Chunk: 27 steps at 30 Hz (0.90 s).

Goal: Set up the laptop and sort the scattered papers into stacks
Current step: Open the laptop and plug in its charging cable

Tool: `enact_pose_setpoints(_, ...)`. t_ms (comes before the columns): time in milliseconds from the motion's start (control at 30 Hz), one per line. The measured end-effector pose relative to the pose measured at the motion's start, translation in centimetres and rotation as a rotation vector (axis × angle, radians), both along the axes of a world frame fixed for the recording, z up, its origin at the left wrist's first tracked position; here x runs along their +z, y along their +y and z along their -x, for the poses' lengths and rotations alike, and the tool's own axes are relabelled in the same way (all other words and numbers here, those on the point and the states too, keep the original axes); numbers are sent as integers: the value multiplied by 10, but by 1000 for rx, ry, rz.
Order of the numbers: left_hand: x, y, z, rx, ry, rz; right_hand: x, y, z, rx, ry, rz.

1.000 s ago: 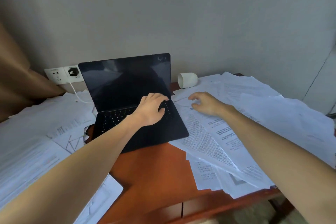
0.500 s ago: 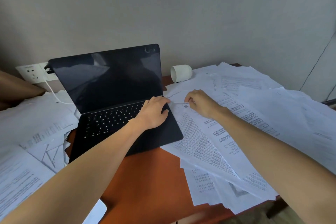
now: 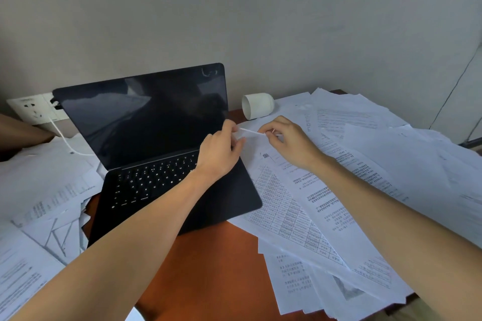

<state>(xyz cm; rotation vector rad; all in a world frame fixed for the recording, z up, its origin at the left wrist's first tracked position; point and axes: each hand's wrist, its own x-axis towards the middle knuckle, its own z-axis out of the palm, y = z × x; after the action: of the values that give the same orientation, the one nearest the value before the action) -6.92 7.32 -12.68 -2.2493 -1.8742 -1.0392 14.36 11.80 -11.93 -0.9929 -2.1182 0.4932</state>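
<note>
A black laptop stands open on the orange-brown desk, its screen dark. Just past the laptop's right edge, both hands pinch a thin white cable stretched between them. My left hand holds its left end above the keyboard's right corner. My right hand holds the other end above the papers. Printed sheets lie scattered in an overlapping heap on the right. More sheets cover the desk to the left of the laptop.
A white cup lies on its side behind the hands, near the wall. A wall socket at the far left has a white cord running down behind the laptop. The desk's front edge is close below.
My left hand has left the keyboard and moved right to the cable. My right hand has lifted the cable off the papers. Both now pinch it.
</note>
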Motion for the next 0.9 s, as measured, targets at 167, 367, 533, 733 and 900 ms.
enact_pose_setpoints(167,3,13,-3,-59,106,174,15,3,-1,-79,252,81)
enact_pose_setpoints(367,3,28,-10,-28,190,361,32,12,-1,-115,630,358)
enact_pose_setpoints(533,-1,37,-15,-49,223,394,30,25,0,-176,731,478)
enact_pose_setpoints(733,-9,42,-14,-77,260,276,19,42,-2,-224,707,484)
enact_pose_setpoints(900,-9,37,-6,-136,77,119,4,57,-7,-275,339,310)
